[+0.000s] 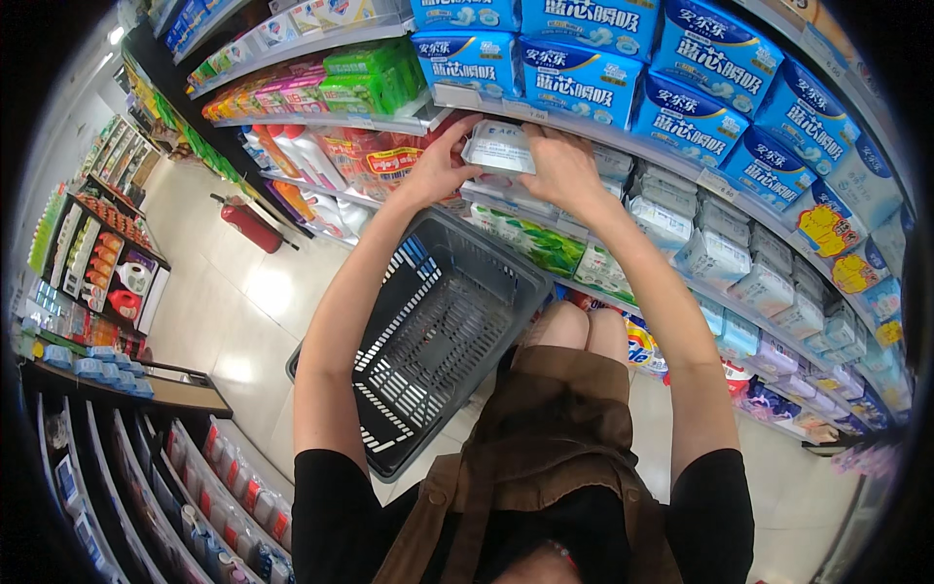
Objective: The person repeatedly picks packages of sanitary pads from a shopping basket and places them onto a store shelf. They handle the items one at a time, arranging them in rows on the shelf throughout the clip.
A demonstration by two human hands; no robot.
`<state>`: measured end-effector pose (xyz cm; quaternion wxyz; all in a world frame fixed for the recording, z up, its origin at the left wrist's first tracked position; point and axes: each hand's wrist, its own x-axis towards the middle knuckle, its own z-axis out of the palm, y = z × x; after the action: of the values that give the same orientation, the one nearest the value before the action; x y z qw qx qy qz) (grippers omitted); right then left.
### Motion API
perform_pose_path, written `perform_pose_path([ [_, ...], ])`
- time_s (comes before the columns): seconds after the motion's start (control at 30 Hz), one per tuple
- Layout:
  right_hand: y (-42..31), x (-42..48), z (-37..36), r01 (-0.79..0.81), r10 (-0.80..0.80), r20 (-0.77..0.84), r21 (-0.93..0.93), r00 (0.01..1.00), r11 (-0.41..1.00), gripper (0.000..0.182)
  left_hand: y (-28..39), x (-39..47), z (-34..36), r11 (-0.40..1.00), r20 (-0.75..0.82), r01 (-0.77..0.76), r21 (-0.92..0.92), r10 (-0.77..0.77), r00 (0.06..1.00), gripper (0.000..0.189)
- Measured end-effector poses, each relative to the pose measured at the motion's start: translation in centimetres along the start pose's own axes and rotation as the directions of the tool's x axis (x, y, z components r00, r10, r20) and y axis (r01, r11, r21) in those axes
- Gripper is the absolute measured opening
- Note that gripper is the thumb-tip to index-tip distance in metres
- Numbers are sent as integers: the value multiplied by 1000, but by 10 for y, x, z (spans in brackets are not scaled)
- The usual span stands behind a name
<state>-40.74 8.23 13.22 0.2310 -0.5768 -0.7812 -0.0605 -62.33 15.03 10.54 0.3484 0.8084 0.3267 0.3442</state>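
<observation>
A white plastic-wrapped pack [499,148] with print on its face is held at the edge of a shelf, below the blue packs. My left hand [443,166] grips it from the left, thumb near its lower corner. At its right side, my right hand [563,169] has the fingers over the top and the thumb below. Similar white packs [660,217] stand in rows to the right on the same shelf. How far the held pack is off the shelf cannot be told.
A dark grey shopping basket [467,321] with slotted walls stands left of my knees. Blue packs [580,80] fill the shelf above. Green-printed packs [525,241] sit below. A red fire extinguisher [249,223] is on the tiled floor [219,314]. Shelving [219,504] runs behind left.
</observation>
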Motion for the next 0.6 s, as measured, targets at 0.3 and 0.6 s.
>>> perform_pose_path([
  [0.3,9,7,16,-67,62,197,17,978,998,61,-20,2,8,997,-15,-24,68,25,1000,45],
  [0.6,9,7,15,-72,63,308,17,949,997,53,-22,0,9,949,9,-186,254,190,982,44],
])
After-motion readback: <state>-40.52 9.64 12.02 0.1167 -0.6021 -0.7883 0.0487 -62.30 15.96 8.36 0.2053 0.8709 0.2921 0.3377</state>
